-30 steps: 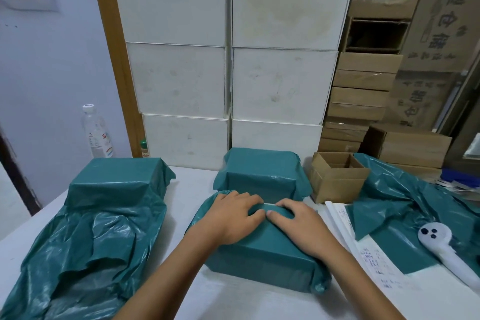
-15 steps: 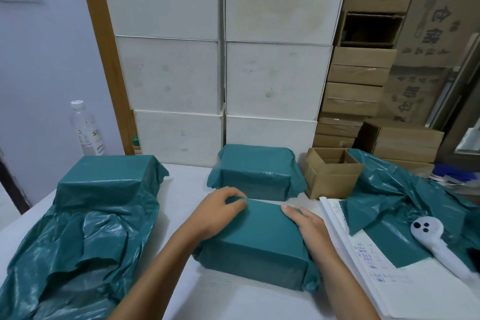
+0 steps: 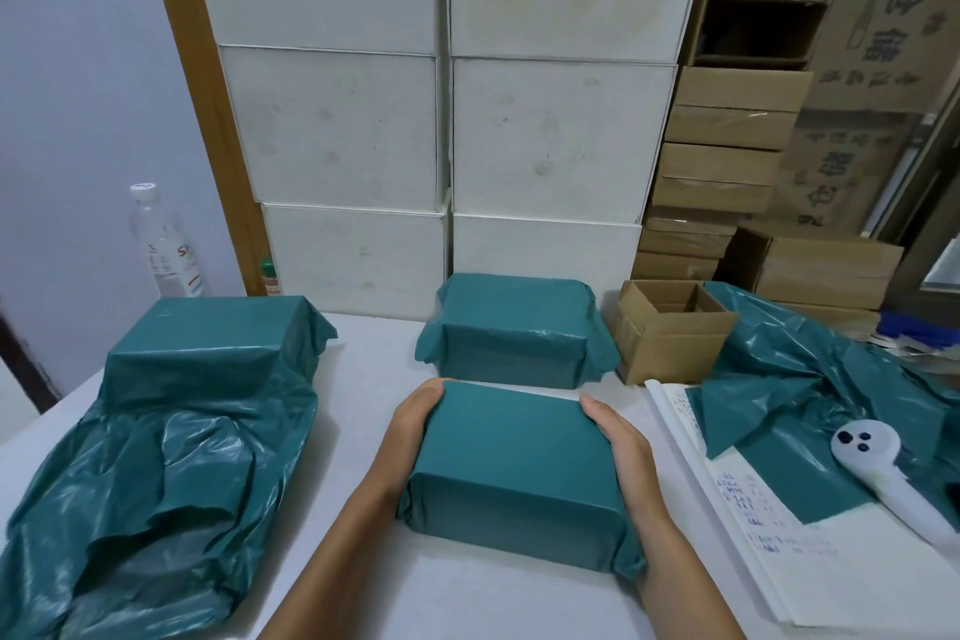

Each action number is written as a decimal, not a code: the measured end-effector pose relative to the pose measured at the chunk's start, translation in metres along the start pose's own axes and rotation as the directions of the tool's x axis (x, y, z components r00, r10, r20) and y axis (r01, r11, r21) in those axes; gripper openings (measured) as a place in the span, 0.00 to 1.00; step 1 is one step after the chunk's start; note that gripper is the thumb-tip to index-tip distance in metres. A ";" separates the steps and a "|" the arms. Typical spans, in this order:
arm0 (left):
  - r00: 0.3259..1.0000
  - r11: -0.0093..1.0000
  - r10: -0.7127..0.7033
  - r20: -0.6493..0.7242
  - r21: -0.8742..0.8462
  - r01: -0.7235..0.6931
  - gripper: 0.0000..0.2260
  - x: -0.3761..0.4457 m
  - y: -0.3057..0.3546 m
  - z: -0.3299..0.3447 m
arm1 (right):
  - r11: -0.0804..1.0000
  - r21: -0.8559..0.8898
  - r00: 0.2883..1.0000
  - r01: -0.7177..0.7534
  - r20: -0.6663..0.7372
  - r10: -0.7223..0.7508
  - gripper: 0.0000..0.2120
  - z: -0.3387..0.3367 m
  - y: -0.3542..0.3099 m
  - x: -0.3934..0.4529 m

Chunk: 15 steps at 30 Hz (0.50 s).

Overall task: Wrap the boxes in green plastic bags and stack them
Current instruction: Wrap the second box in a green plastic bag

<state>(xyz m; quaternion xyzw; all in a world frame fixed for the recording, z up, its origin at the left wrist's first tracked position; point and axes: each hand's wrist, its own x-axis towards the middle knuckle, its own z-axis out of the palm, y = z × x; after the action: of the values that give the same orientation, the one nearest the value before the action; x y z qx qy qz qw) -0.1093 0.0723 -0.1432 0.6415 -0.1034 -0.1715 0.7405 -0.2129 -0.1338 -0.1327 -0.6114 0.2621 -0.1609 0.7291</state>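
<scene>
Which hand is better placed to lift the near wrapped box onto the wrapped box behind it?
Neither alone. The left hand and right hand each grip one side of the near wrapped box; both should lift together.

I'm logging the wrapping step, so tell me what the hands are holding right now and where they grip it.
Both hands hold the near wrapped box by its two short ends: left hand on the left end, right hand on the right end.

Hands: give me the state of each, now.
Left hand: closed on the wrapped box, left side.
Right hand: closed on the same box, right side.
</scene>
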 end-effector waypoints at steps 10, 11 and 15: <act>0.992 0.944 -0.127 -0.016 -0.310 0.116 0.16 -0.005 -0.001 0.011 | 0.965 0.233 0.988 -0.122 0.126 0.094 0.15 0.004 0.006 0.003; 0.992 0.940 -0.125 -0.013 -0.321 0.114 0.17 -0.007 0.000 0.011 | 0.959 0.252 0.985 -0.132 0.144 0.098 0.15 0.004 0.006 0.003; 0.988 0.929 -0.152 -0.011 -0.343 0.139 0.18 -0.010 0.003 0.015 | 0.943 0.303 0.984 -0.137 0.155 0.093 0.16 0.003 0.002 0.001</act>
<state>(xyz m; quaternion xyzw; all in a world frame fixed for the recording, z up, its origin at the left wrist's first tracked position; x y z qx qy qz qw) -0.1240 0.0632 -0.1371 0.5124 -0.0105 -0.2291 0.8276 -0.2102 -0.1315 -0.1344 -0.4816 0.2177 -0.1146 0.8411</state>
